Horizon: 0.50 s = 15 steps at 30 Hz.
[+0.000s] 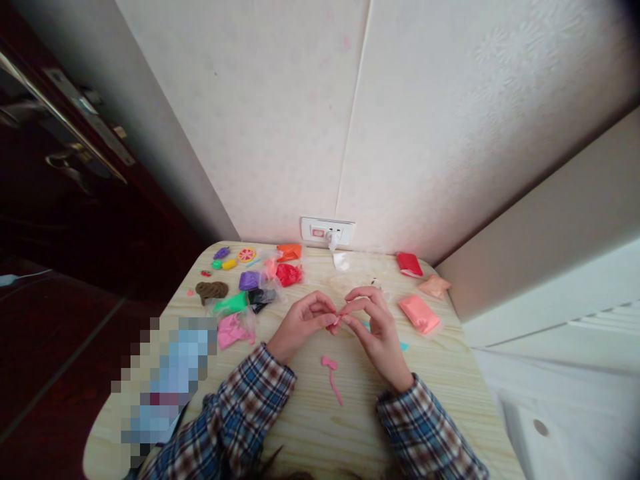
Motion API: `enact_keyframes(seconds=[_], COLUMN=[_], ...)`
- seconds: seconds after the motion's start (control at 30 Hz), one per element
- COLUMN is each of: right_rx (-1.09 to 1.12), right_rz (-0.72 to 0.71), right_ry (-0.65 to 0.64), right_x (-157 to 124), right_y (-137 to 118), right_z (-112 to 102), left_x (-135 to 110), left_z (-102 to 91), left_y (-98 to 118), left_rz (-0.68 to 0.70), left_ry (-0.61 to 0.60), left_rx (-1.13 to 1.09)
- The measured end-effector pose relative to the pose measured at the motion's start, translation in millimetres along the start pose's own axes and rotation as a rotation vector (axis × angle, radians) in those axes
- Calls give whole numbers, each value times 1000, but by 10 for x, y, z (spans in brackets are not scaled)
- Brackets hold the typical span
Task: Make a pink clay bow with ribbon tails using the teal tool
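Between the fingertips of my left hand [311, 321] and my right hand [373, 327] is a small bit of pink modelling clay [336, 321], mostly covered by the fingers. Both hands are closed in a pinch and meet above the middle of the table. Below them on the tabletop lies a pink clay bow [329, 363], with a thin pink clay strip [336, 388] running down from it. A light blue piece [404, 346], partly hidden, shows beside my right hand.
Bags of pink [233, 331], green [231, 303] and red clay [289, 274] lie left, near small clay shapes [246, 255]. Coral packets [419, 313] lie right. A wall socket [327, 231] with a plug is behind the table [440, 413]. A blurred-out object [175, 380] lies front left.
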State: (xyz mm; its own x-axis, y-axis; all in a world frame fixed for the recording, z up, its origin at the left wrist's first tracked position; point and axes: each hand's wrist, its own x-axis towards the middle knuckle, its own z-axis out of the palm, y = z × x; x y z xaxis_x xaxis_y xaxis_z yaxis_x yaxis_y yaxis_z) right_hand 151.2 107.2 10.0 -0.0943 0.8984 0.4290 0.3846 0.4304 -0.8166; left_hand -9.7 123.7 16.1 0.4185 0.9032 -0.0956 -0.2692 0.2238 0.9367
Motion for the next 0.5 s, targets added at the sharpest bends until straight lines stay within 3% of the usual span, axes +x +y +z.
enact_keyframes(seconds=[0.17, 0.5], right_rx=[122, 117], right_rz=[70, 81], right_ry=[67, 19], right_x=[-25, -61], right_y=[66, 76], right_z=[5, 48], left_x=[-25, -21], left_z=[31, 1], left_y=[29, -78], left_rz=[-29, 106], left_ry=[-51, 40], left_rx=[20, 265])
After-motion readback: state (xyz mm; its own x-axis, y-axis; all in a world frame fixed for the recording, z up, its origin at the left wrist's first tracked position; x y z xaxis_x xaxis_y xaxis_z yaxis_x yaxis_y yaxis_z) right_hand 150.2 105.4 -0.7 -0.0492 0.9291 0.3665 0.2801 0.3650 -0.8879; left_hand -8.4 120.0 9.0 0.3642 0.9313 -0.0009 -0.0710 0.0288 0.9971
